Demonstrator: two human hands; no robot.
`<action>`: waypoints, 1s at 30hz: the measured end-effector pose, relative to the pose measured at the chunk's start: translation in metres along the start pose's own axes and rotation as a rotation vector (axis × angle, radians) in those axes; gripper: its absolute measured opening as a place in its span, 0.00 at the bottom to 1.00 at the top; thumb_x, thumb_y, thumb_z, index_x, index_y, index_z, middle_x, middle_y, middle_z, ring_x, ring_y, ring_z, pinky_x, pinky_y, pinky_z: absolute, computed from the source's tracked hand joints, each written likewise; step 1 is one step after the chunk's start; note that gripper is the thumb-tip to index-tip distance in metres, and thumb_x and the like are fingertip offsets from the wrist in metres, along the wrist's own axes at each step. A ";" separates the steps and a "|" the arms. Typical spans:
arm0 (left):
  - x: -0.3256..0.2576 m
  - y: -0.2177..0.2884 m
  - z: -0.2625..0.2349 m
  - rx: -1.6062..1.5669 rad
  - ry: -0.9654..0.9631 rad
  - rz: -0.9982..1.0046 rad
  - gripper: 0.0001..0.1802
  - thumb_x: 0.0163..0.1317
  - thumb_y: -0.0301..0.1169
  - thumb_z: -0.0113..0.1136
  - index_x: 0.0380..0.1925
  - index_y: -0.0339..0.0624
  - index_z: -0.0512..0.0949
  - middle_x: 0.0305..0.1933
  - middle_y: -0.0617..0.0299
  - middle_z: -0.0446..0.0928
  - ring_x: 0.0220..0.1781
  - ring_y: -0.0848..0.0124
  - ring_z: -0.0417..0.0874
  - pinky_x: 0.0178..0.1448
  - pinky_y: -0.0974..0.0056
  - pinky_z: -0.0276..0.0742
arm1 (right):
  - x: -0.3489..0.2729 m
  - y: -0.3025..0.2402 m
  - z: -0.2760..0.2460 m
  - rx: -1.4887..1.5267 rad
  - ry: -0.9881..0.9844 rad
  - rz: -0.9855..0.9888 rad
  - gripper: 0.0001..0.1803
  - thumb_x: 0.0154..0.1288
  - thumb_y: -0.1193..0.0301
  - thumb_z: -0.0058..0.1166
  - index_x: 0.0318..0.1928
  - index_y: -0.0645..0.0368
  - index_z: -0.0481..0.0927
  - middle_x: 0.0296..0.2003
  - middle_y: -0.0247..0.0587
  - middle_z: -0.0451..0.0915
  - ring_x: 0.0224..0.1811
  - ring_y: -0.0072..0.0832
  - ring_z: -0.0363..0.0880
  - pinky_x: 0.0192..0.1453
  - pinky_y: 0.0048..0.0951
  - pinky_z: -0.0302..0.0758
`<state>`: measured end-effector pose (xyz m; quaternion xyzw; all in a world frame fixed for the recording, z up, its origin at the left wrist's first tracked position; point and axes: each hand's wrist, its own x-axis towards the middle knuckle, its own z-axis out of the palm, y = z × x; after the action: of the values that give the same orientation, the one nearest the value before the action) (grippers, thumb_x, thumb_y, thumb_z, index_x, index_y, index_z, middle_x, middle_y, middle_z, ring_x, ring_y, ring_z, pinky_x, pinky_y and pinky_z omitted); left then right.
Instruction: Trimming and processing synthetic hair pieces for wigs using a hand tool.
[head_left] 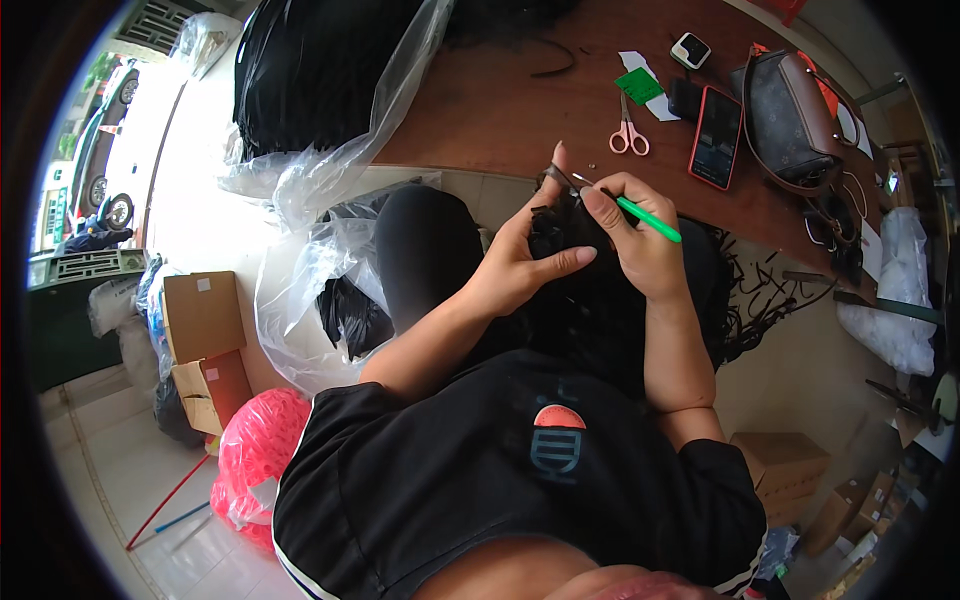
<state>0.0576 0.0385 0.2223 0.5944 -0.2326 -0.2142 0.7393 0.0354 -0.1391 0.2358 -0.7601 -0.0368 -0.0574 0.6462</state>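
Observation:
My right hand (648,255) pinches a slim green-handled tool (648,218) between thumb and fingers. Its thin metal tip points left, close to my left index finger; the exact kind of tip is too small to tell. Black strip-like material (548,232) lies in my left hand (508,262), whose thumb stretches across its near side. A dark strand passes around the raised left index finger. Both hands meet above my lap, just off the near edge of the brown table (500,110). Dark clothing and the black material blend together, so the lower part of the material is hard to make out.
On the table are pink-handled scissors (629,137), a red-edged phone (715,138), a dark handbag (790,115) and a large black bundle (310,80) in clear plastic. Dark strips (760,300) hang at right. Cardboard boxes (203,318) and a pink bag (262,450) stand at left.

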 end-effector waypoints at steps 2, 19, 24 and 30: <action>-0.001 0.008 0.005 -0.116 0.036 -0.034 0.54 0.58 0.22 0.68 0.75 0.37 0.40 0.78 0.53 0.49 0.76 0.68 0.57 0.75 0.63 0.54 | -0.005 -0.002 0.005 0.059 0.179 -0.055 0.12 0.72 0.62 0.56 0.39 0.60 0.76 0.27 0.30 0.76 0.24 0.10 0.65 0.26 0.15 0.59; -0.001 0.010 0.006 -0.322 0.256 -0.137 0.58 0.56 0.18 0.68 0.77 0.49 0.39 0.71 0.56 0.61 0.67 0.69 0.68 0.68 0.64 0.67 | -0.030 -0.007 -0.002 0.429 -0.009 -0.163 0.17 0.78 0.58 0.41 0.34 0.55 0.67 0.23 0.27 0.65 0.24 0.13 0.56 0.30 0.18 0.55; 0.000 0.015 0.009 -0.301 0.274 -0.057 0.55 0.56 0.19 0.69 0.76 0.48 0.43 0.64 0.57 0.68 0.62 0.70 0.73 0.64 0.66 0.71 | -0.032 -0.002 0.001 0.412 0.000 -0.154 0.17 0.79 0.58 0.40 0.34 0.56 0.67 0.23 0.28 0.66 0.24 0.13 0.57 0.30 0.18 0.55; -0.001 0.018 0.011 -0.251 0.281 -0.058 0.54 0.56 0.18 0.69 0.76 0.48 0.45 0.56 0.60 0.74 0.59 0.72 0.75 0.63 0.67 0.71 | -0.034 -0.001 -0.001 0.428 0.021 -0.142 0.18 0.79 0.58 0.39 0.34 0.56 0.67 0.24 0.29 0.66 0.24 0.13 0.57 0.30 0.18 0.56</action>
<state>0.0511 0.0338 0.2419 0.5281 -0.0814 -0.1775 0.8264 0.0015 -0.1389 0.2323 -0.6004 -0.0947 -0.1015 0.7875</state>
